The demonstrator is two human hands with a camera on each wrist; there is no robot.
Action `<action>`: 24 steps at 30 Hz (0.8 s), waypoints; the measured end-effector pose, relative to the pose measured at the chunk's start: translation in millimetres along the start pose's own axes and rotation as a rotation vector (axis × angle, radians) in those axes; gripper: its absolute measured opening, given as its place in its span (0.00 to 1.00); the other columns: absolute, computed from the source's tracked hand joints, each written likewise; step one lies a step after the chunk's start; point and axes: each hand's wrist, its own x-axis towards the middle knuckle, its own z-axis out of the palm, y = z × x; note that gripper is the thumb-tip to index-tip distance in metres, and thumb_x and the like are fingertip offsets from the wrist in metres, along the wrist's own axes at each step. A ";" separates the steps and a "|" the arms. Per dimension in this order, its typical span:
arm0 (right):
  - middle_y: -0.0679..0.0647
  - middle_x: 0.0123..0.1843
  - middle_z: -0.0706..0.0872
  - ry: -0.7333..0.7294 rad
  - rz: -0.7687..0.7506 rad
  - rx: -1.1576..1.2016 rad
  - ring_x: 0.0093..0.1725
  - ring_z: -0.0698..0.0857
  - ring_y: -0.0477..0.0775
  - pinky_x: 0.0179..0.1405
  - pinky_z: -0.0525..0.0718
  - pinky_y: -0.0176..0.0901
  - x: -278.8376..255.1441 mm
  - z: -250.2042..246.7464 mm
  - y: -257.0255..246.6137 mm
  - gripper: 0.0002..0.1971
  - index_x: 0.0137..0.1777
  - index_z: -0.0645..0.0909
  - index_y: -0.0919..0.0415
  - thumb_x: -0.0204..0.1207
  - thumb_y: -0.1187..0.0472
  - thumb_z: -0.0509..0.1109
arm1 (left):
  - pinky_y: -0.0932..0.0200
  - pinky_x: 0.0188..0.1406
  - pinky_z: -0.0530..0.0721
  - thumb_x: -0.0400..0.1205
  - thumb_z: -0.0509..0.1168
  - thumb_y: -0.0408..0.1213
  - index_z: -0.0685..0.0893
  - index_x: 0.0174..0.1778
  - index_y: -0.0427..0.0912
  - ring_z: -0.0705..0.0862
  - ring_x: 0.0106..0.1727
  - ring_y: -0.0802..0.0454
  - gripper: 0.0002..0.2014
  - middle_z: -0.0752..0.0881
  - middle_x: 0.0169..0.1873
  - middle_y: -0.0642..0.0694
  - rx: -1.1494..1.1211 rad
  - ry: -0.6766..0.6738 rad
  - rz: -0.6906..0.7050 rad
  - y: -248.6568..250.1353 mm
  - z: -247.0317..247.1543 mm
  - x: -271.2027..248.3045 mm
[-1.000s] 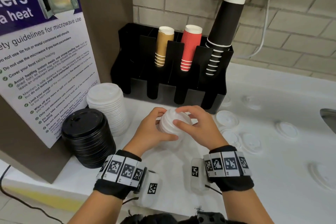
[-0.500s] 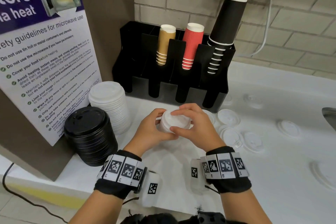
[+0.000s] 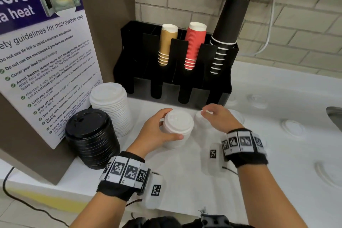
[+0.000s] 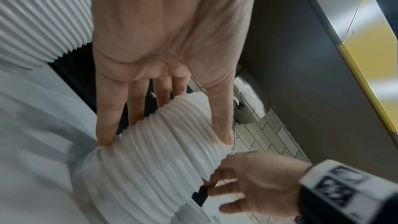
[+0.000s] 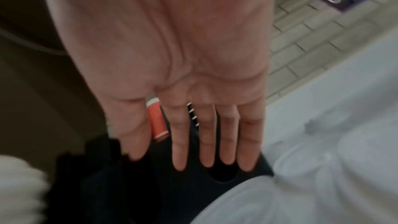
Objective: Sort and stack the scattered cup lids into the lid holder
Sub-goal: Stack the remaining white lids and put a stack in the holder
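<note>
My right hand (image 3: 217, 116) has come off the small white lid stack (image 3: 178, 128) since a second ago, when both hands were cupped over its top; now it reaches to the right, fingers straight and loose, holding nothing, fingertips over a loose white lid (image 3: 201, 116) on the counter (image 3: 277, 163). My left hand (image 3: 157, 129) grips the small stack, thumb on the near side and fingers round the far side; the left wrist view shows the ribbed lid edges pinched between thumb and fingers.

Landmark: the black cup and lid holder (image 3: 175, 65) against the wall. The small stack is just in front of it, near its middle slots. The tall white lid stack (image 3: 111, 107) and black lid stack (image 3: 92, 139) stand in front of its left end. More loose white lids (image 3: 292, 127) lie to the right of it and further forward, well apart from each other. Brown, red and black cups fill its right slots; the left slots look empty, though the inside is dark.

Risks, as I judge them: the small stack is held one-handed, so a loose squeeze could fan or topple it. White lids on a white counter are hard to see, so I could miss one. Lid sizes may differ; adding a wrong size would leave the stack crooked.
</note>
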 end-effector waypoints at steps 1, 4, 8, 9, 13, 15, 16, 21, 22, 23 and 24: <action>0.58 0.73 0.74 -0.067 0.069 -0.129 0.71 0.75 0.58 0.70 0.74 0.49 6.5 -3.1 1.5 0.21 0.69 0.77 0.57 0.79 0.49 0.68 | 0.60 0.68 0.76 0.66 0.84 0.39 0.76 0.71 0.53 0.76 0.70 0.54 0.38 0.80 0.67 0.56 -0.002 -0.003 -0.002 -0.4 0.2 0.5; 0.60 0.73 0.71 -0.205 0.105 -0.507 0.73 0.71 0.62 0.71 0.70 0.51 18.5 1.5 -3.8 0.28 0.72 0.75 0.58 0.75 0.46 0.71 | 0.64 0.64 0.76 0.66 0.84 0.38 0.76 0.71 0.53 0.76 0.69 0.54 0.37 0.80 0.67 0.56 -0.011 -0.008 -0.013 -0.4 0.3 2.6; 0.60 0.69 0.75 -0.220 0.024 -0.746 0.70 0.73 0.64 0.70 0.74 0.52 26.7 15.6 -6.2 0.22 0.69 0.77 0.60 0.78 0.52 0.69 | 0.70 0.59 0.74 0.66 0.84 0.38 0.76 0.70 0.53 0.76 0.69 0.55 0.37 0.80 0.67 0.56 -0.009 -0.012 -0.018 -0.3 0.6 3.9; 0.61 0.68 0.77 -0.213 0.016 -0.722 0.68 0.75 0.63 0.68 0.75 0.51 26.3 14.6 -6.1 0.20 0.69 0.76 0.62 0.80 0.54 0.66 | 0.69 0.60 0.75 0.66 0.84 0.39 0.76 0.71 0.53 0.76 0.69 0.55 0.37 0.80 0.67 0.56 -0.009 -0.013 -0.019 -0.6 0.5 3.9; 0.61 0.58 0.83 -0.014 -0.028 -0.194 0.53 0.80 0.59 0.48 0.76 0.45 16.3 -7.3 -4.6 0.08 0.57 0.77 0.61 0.83 0.60 0.60 | 0.64 0.63 0.75 0.66 0.84 0.39 0.75 0.71 0.52 0.76 0.69 0.54 0.38 0.80 0.67 0.56 -0.009 -0.016 -0.029 0.4 -0.1 4.1; 0.55 0.50 0.84 0.129 -0.076 0.236 0.48 0.82 0.55 0.43 0.83 0.47 4.4 -17.2 -7.7 0.06 0.49 0.78 0.56 0.83 0.62 0.59 | 0.65 0.62 0.74 0.66 0.84 0.39 0.76 0.72 0.52 0.77 0.68 0.55 0.38 0.80 0.66 0.55 -0.014 -0.013 -0.036 1.0 0.3 4.2; 0.52 0.47 0.84 0.162 -0.081 0.462 0.46 0.83 0.52 0.39 0.86 0.45 -2.8 -19.0 -11.2 0.08 0.47 0.79 0.54 0.83 0.63 0.59 | 0.66 0.61 0.74 0.66 0.84 0.38 0.76 0.72 0.52 0.77 0.68 0.55 0.38 0.80 0.66 0.55 -0.016 -0.014 -0.037 1.4 0.5 4.2; 0.51 0.33 0.83 -0.051 -0.099 1.008 0.26 0.80 0.47 0.24 0.79 0.38 -25.1 -8.5 -23.6 0.15 0.58 0.79 0.45 0.84 0.67 0.57 | 0.67 0.58 0.75 0.66 0.84 0.37 0.76 0.70 0.53 0.78 0.66 0.55 0.37 0.81 0.63 0.57 -0.034 -0.024 -0.033 5.1 1.6 3.3; 0.52 0.35 0.82 -0.110 -0.094 0.990 0.27 0.80 0.48 0.25 0.79 0.37 -27.5 -4.2 -24.8 0.14 0.58 0.80 0.45 0.84 0.64 0.58 | 0.65 0.59 0.75 0.66 0.84 0.37 0.76 0.70 0.53 0.78 0.66 0.54 0.37 0.81 0.63 0.57 -0.036 -0.024 -0.035 5.8 1.7 3.2; 0.52 0.37 0.81 -0.147 -0.087 0.943 0.28 0.80 0.49 0.26 0.79 0.36 -29.8 0.2 -25.2 0.11 0.58 0.81 0.46 0.84 0.61 0.61 | 0.63 0.60 0.75 0.66 0.84 0.37 0.76 0.71 0.53 0.78 0.66 0.54 0.37 0.81 0.64 0.56 -0.035 -0.022 -0.037 6.2 1.9 2.8; 0.53 0.41 0.82 -0.167 -0.080 0.887 0.32 0.82 0.49 0.29 0.80 0.36 -31.8 4.3 -25.0 0.09 0.58 0.82 0.46 0.83 0.58 0.64 | 0.63 0.61 0.75 0.66 0.84 0.36 0.76 0.70 0.53 0.78 0.66 0.53 0.37 0.81 0.64 0.56 -0.034 -0.019 -0.036 6.5 1.9 2.5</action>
